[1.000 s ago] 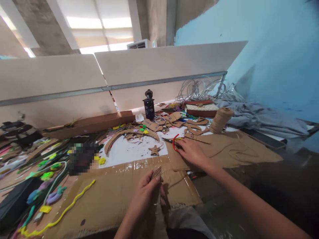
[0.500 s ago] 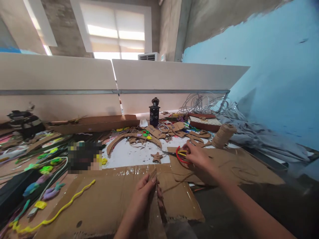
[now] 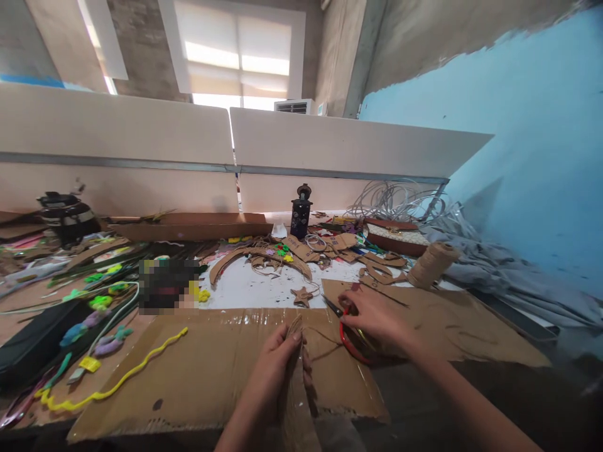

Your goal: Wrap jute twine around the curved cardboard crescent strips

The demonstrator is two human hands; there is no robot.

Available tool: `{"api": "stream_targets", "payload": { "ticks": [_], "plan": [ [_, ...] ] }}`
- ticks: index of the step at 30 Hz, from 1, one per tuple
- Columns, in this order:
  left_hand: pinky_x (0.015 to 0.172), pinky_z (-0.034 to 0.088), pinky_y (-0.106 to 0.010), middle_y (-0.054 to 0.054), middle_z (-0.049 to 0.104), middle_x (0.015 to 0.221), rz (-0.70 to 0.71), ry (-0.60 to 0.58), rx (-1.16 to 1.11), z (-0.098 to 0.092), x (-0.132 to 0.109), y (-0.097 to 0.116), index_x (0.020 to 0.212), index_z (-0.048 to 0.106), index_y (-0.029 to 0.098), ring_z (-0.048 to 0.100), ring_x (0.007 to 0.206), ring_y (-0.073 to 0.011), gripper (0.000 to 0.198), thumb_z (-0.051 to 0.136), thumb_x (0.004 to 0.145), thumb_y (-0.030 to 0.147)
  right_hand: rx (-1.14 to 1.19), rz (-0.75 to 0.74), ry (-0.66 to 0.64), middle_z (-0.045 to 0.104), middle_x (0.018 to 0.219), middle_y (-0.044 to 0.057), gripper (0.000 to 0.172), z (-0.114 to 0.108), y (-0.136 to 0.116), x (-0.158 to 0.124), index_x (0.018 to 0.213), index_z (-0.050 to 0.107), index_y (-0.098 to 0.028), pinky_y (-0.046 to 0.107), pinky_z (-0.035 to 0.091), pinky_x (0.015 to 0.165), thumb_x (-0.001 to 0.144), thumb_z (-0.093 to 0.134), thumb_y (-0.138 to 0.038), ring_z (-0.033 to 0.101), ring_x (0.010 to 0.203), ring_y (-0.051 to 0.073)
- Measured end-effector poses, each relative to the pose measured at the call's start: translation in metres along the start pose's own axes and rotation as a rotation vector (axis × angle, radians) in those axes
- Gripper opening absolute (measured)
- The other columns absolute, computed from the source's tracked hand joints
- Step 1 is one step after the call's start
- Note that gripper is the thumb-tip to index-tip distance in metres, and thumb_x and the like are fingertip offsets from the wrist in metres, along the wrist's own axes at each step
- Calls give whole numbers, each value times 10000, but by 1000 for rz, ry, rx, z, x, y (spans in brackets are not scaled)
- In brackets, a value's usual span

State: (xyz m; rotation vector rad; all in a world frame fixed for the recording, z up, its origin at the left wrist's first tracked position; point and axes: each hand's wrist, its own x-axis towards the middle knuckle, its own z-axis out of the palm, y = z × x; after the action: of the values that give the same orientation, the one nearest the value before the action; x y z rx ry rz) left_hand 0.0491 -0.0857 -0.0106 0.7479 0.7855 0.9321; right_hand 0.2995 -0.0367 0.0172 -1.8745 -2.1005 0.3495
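Observation:
My left hand (image 3: 277, 361) pinches a small cardboard piece wound with brown twine (image 3: 295, 326), held upright over a flattened cardboard sheet (image 3: 207, 370). A strand of twine runs from it toward the right. My right hand (image 3: 377, 317) grips red-handled scissors (image 3: 349, 333), with the dark blades pointing up-left near a cardboard star (image 3: 302, 295). A spool of brown twine (image 3: 431, 265) stands beyond my right hand.
Cardboard cut-outs (image 3: 264, 258) and scraps lie on a white surface. A black bottle (image 3: 300, 218) stands at the back by the partition. A yellow pipe cleaner (image 3: 117, 383) and coloured bits lie left. Grey cloth (image 3: 509, 276) and white cables (image 3: 400, 201) lie right.
My right hand picked up the red scissors from the table and drew them nearer, toward the twine in my left hand. The camera shifted slightly rightward and down.

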Motion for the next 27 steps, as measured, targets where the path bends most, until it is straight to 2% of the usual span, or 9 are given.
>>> {"api": "stream_targets", "payload": {
  "ticks": [4,7,12,15,20,23,25,27],
  "plan": [
    [449,422,-219,31,626,581,-3,25,33,1,-2,1,907,576,218,557,428,-128,266,729,804,409,-57,-25,-30,675,1169,153,440,-3,-5,-13,1206,677,-167,362,403,907,773,605,-196,579,1106,310],
    [452,424,-216,28,631,587,-16,37,39,1,-3,2,908,576,223,559,436,-127,264,733,802,407,-66,-20,-25,636,1247,181,597,0,-1,-23,1304,635,-155,393,392,947,708,634,-171,551,1165,345],
    [440,413,-208,17,644,586,-27,30,16,-2,0,0,906,553,228,558,425,-125,283,734,797,416,22,45,16,687,1150,167,550,8,7,-29,1190,668,-161,387,420,869,643,628,-124,604,1079,354],
    [430,422,-208,22,644,596,-25,26,37,-2,0,0,900,536,231,565,425,-126,278,719,799,414,135,62,74,685,1155,134,531,6,13,-25,1152,656,-176,354,442,825,626,615,-124,620,1038,311],
    [416,430,-221,34,634,597,-21,23,54,1,-1,2,878,497,241,558,416,-131,283,696,796,425,402,92,148,663,902,63,585,-6,27,-28,1313,540,-159,279,451,565,746,567,-300,609,686,196],
    [412,418,-219,38,628,591,-8,30,56,3,-2,3,875,500,238,556,414,-129,292,704,776,423,735,68,172,676,997,89,646,-7,30,-40,1319,555,-179,266,472,563,714,673,-371,630,753,201],
    [415,419,-220,35,630,596,10,37,74,4,-4,4,874,512,232,558,416,-128,286,702,775,421,1025,75,203,677,1136,103,646,-7,27,-51,1258,613,-227,267,499,609,642,775,-341,649,856,220],
    [423,422,-221,33,636,607,8,46,88,4,-6,5,888,520,230,564,424,-128,278,698,783,416,1222,116,247,668,1199,86,619,-8,25,-61,1208,652,-272,280,523,658,612,817,-306,654,902,228]
  ]
}}
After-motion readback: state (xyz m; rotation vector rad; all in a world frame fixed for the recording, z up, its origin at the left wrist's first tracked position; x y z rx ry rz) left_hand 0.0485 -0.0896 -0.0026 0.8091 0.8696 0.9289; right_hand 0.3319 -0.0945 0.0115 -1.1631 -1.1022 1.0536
